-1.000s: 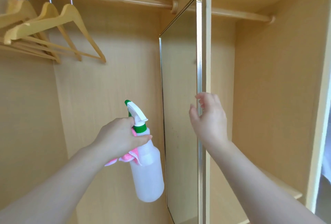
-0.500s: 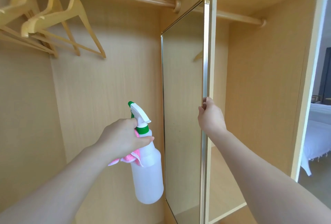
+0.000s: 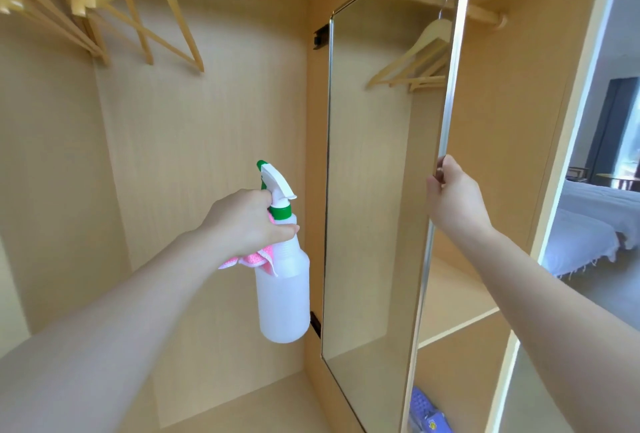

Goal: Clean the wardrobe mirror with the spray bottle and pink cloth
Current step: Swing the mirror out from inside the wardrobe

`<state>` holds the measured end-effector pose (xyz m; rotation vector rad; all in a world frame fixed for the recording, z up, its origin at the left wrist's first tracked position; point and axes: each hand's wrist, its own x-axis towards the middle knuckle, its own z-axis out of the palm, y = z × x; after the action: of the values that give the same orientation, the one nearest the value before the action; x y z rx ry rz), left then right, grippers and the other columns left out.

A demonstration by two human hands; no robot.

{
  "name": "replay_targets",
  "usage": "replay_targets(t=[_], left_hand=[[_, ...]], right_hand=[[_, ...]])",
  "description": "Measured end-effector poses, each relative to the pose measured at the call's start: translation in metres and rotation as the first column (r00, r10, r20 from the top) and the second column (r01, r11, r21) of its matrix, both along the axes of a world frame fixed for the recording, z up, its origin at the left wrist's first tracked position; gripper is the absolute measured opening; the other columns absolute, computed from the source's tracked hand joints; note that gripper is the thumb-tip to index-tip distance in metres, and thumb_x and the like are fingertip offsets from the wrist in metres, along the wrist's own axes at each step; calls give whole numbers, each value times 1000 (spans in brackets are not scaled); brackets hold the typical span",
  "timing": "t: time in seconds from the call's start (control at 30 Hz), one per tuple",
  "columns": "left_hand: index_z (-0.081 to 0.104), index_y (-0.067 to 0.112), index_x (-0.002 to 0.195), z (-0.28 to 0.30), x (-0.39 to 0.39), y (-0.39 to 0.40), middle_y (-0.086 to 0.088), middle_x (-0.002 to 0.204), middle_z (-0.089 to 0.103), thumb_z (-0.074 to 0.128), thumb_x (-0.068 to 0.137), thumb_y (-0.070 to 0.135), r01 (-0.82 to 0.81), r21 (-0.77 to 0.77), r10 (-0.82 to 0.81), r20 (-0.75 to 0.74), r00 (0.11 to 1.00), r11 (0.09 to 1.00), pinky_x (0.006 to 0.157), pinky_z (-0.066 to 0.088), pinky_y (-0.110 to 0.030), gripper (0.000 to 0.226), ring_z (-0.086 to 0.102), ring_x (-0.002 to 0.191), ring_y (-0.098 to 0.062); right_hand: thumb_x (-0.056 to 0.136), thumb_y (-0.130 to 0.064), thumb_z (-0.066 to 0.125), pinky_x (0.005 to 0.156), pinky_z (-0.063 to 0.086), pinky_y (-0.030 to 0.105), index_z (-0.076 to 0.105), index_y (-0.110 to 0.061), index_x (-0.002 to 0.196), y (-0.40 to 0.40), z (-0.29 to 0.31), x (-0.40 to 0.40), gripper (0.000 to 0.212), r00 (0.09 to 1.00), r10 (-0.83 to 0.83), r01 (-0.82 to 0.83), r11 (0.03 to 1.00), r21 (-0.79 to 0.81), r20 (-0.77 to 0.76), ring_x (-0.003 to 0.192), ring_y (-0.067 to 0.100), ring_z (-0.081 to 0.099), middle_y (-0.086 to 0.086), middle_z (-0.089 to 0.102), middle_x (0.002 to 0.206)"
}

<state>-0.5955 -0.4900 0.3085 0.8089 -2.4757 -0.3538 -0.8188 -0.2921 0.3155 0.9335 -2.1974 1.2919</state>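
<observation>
Swinging-out step, by my read: right hand [image 3: 453,198] grips the metal front edge of the wardrobe mirror [image 3: 377,169], fingers curled round the frame, thumb on the glass side. Left hand [image 3: 247,221] holds the spray bottle [image 3: 284,294] by its neck, fingers wrapped, pink cloth [image 3: 251,259] bunched beneath the palm. Bottle hangs just beside the hinge edge, nozzle pointing away. Next: turn nozzle toward glass, spray.

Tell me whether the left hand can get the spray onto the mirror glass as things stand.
Probably yes. The left hand holds the spray bottle with the pink cloth just left of the mirror, nothing between, though the nozzle points away and needs turning.
</observation>
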Motion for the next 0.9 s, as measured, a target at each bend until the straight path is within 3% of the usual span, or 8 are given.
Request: replay_targets(t=[0.2,0.37,0.43,0.53,0.6,0.67,0.77,0.9], left_hand=[[53,22,75,-1,-2,9,4,55,56,65,71,52,50,36,-49,-21,999,998,53,43,-26,32,59,42,-20],[52,27,71,2,-5,19,4,60,58,65,69,54,89,5,-89,-30,996,996,53,44,-26,31,60,43,-18],[51,27,71,4,-4,24,5,59,58,65,69,54,102,-3,-102,-22,995,995,52,44,-26,30,59,43,-18],[50,27,70,6,-1,29,5,61,58,65,70,52,118,-14,-119,-22,993,993,50,42,-23,29,61,47,-19],[49,28,69,7,0,31,7,60,57,65,71,52,119,-51,-120,-11,993,992,52,43,-24,29,59,48,-17],[47,29,68,8,0,32,8,57,55,65,72,52,125,-76,-125,-2,992,989,54,43,-25,30,56,48,-13],[47,30,68,10,-2,34,8,55,56,65,72,53,139,-69,-139,10,990,988,54,45,-24,29,57,47,-13],[48,35,70,11,-4,42,6,70,62,65,73,54,155,-89,-151,49,987,984,55,46,-26,25,64,63,-15]], right_hand=[[99,-18,35,52,40,32,41,-16,94,39,-6,13,8,999,-30,30,1000,-5,-42,60,23,47,4,51,73],[100,-16,37,46,29,29,34,-18,90,60,-12,17,11,990,-76,72,997,-40,-117,53,21,41,0,46,64],[100,-15,37,47,29,33,37,-16,99,61,-16,18,2,976,-107,102,994,-38,-187,53,27,42,4,49,65],[100,-14,38,46,23,28,30,-8,142,59,-27,19,44,910,-191,211,977,13,-368,55,27,40,8,51,93],[100,-14,40,46,24,25,17,-5,150,60,-36,20,56,895,-180,216,976,43,-409,56,29,43,14,53,103],[100,-17,38,52,29,29,12,-6,152,62,-43,19,59,920,-149,181,982,54,-361,61,28,47,10,56,93],[101,-18,36,50,30,33,12,-15,153,64,-42,16,58,960,-115,122,992,13,-254,58,21,42,4,49,72],[102,-23,35,55,35,30,10,-34,152,75,-37,3,57,991,-110,110,994,-8,-73,63,24,49,5,55,73]])
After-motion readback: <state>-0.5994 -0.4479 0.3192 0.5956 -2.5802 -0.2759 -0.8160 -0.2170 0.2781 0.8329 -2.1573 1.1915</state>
